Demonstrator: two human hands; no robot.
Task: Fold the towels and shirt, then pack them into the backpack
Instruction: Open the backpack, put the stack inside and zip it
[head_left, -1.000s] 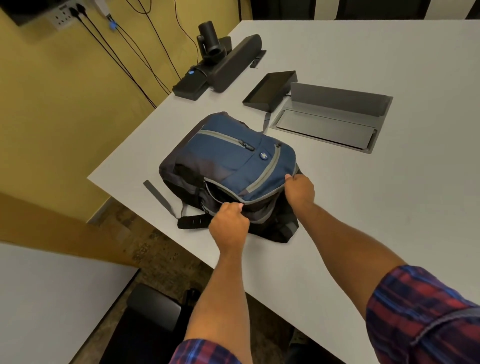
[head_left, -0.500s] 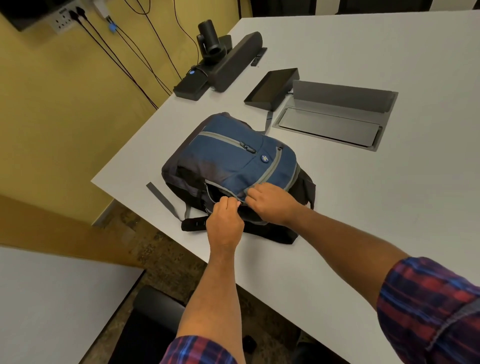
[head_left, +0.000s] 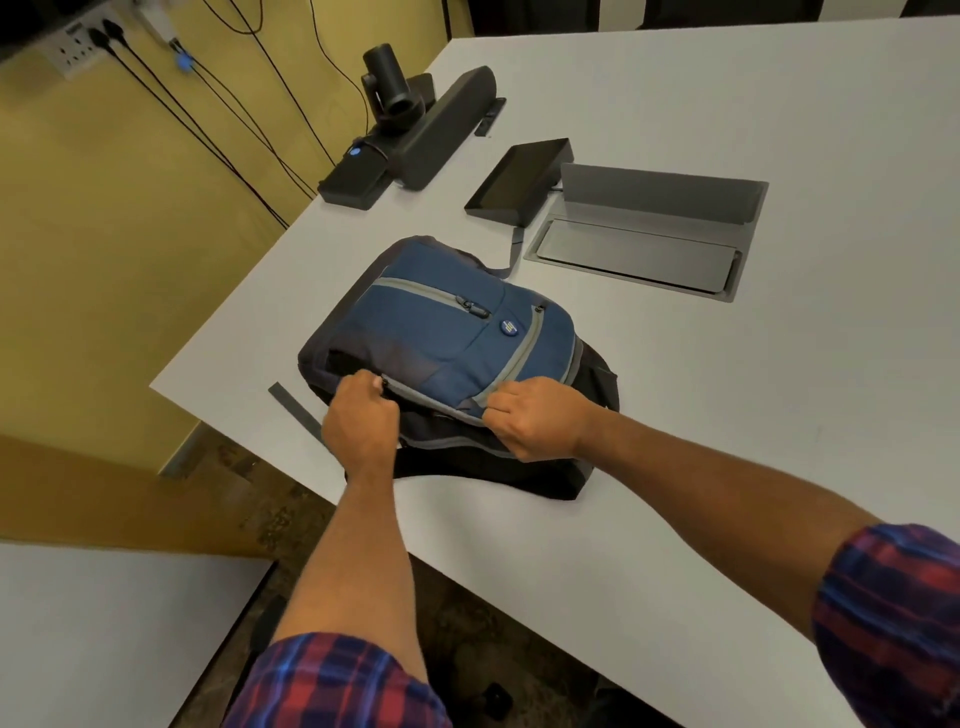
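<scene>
A: Where's the backpack?
B: Backpack lies flat on the desk, near its corner edge, front pocket up.
A: Grip state?
B: My left hand is curled tight, pinching at the zip near the bag's left side. My right hand is curled too, gripping the grey-trimmed flap edge at the opening.
A: Towels, shirt?
B: Can't see inside the bag.
A: Other stuff?
B: Camera and tray beyond the bag.
</scene>
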